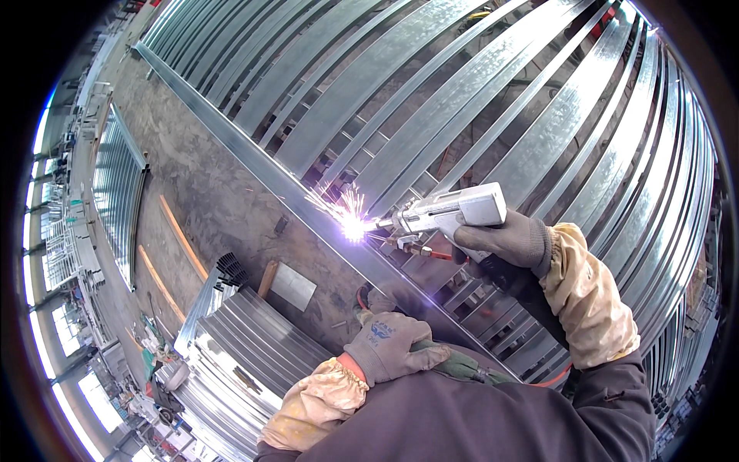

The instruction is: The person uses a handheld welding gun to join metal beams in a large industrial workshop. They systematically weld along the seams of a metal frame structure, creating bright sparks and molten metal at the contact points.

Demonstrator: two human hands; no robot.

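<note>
My right hand [508,243], in a grey work glove, is closed around the grip of a silver-white welding gun [454,211]. The gun's nozzle points left at a long galvanized steel rail [269,171]. At its tip a bright violet-white weld spot [355,229] throws sparks and hides the joint behind it. My left hand [389,346], also gloved in grey, is low and close to my body, its fingers curled. A dark green, fabric-like thing [466,368] lies against its thumb; what the fingers grip is hidden. Tan protective sleeves cover both forearms.
Many parallel steel slats [385,85] spread from the rail to the far right, with gaps between them. Stacked metal profiles [254,346] lie at lower left, beside a small flat plate [293,286]. Orange-brown bars [183,237] and another slatted panel [117,192] rest on the floor.
</note>
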